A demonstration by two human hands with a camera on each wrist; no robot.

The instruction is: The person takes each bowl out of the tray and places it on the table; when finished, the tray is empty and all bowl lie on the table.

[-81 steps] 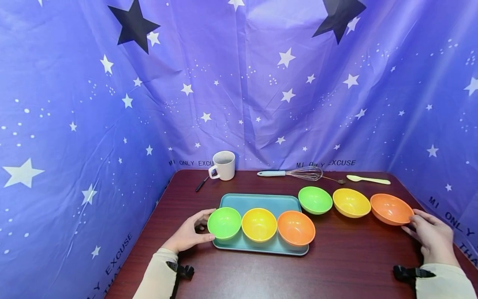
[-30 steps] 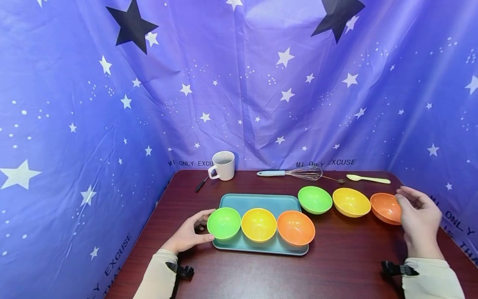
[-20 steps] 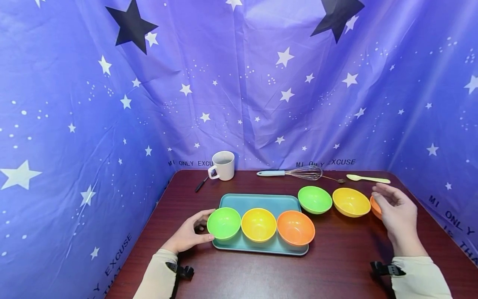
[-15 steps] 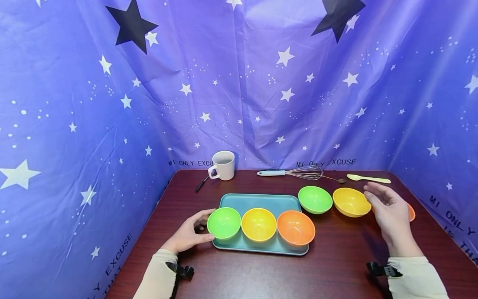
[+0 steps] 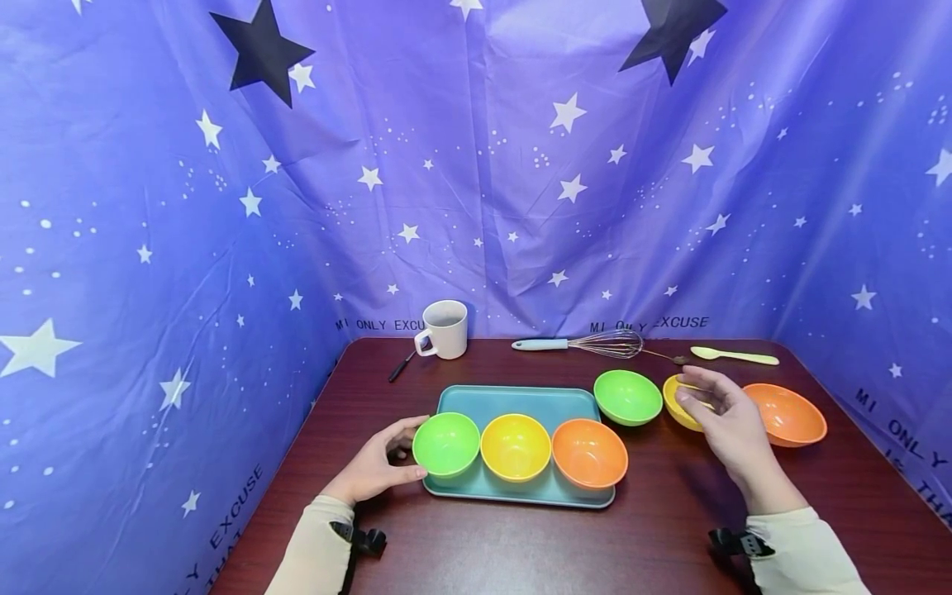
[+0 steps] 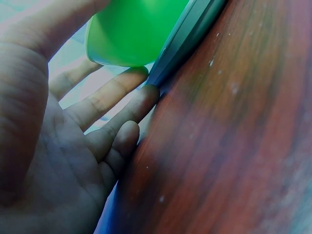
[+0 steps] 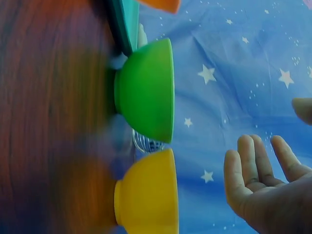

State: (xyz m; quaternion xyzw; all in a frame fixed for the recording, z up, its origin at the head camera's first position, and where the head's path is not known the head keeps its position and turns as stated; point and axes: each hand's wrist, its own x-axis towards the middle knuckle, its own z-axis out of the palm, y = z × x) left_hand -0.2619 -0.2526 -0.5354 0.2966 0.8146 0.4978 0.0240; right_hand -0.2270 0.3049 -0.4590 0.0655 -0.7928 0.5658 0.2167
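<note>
Fingers (image 7: 247, 158) parted, the right hand (image 5: 736, 434) hangs by a yellow bowl (image 5: 677, 411), frame right; lower centre, I've the left hand (image 5: 378, 465) (spread too) touching a green bowl (image 5: 446, 445).

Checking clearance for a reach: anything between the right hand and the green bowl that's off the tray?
Nothing visible at hand height: the right wrist view shows the right hand above the bowl rims. Lower down, the off-tray yellow bowl, just right of the green bowl, would likely obstruct a low sideways approach.
</note>
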